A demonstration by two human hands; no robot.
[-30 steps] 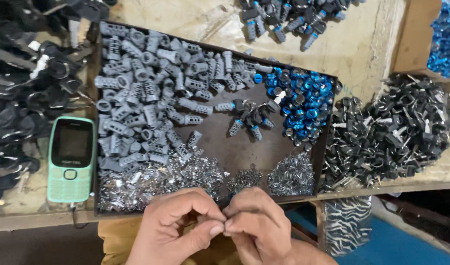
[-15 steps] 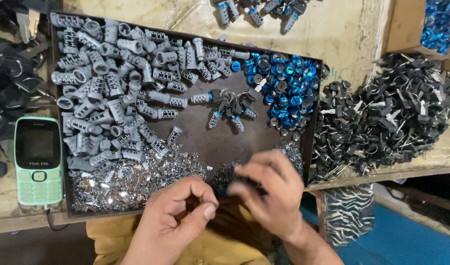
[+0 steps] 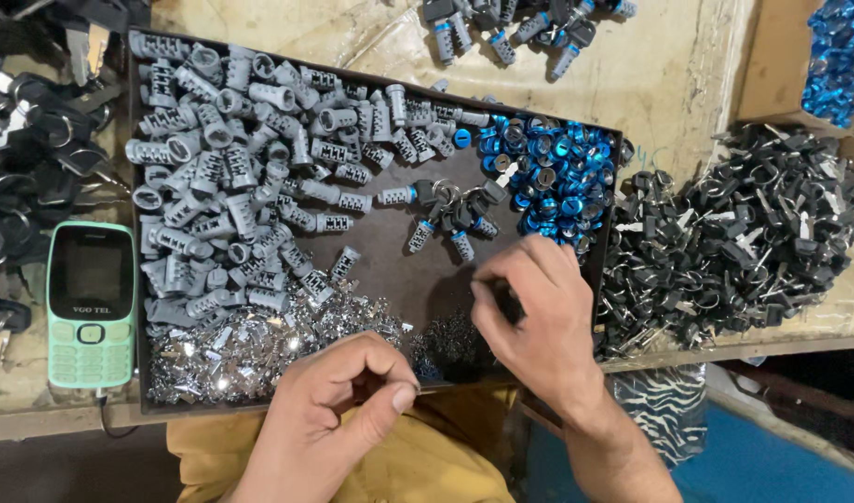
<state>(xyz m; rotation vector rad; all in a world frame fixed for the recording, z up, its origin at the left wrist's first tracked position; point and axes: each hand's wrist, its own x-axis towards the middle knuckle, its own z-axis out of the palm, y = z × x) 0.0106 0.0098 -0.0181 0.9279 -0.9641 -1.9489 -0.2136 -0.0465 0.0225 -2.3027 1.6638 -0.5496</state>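
Observation:
My right hand [image 3: 539, 326] reaches over the near right part of a dark tray [image 3: 390, 270], its thumb and fingers pinched on a small dark part [image 3: 512, 304]. My left hand [image 3: 338, 410] hovers at the tray's front edge, fingers curled and thumb pressed to the index finger; nothing shows inside it. In the tray lie several grey lock cylinders [image 3: 241, 186], a heap of blue caps [image 3: 548, 172], small silver pieces [image 3: 259, 345] along the front, and a few assembled cylinders with keys [image 3: 446, 219] in the middle.
A big pile of black keys [image 3: 744, 233] lies right of the tray. A green push-button phone [image 3: 92, 303] lies to its left, beside more black keys [image 3: 27, 149]. Assembled cylinders [image 3: 511, 28] rest at the back, and a box of blue caps [image 3: 837, 56] stands at the top right.
My hands were joined at the tray's front edge. The right hand has moved away up and right into the tray; the left hand stays near the edge.

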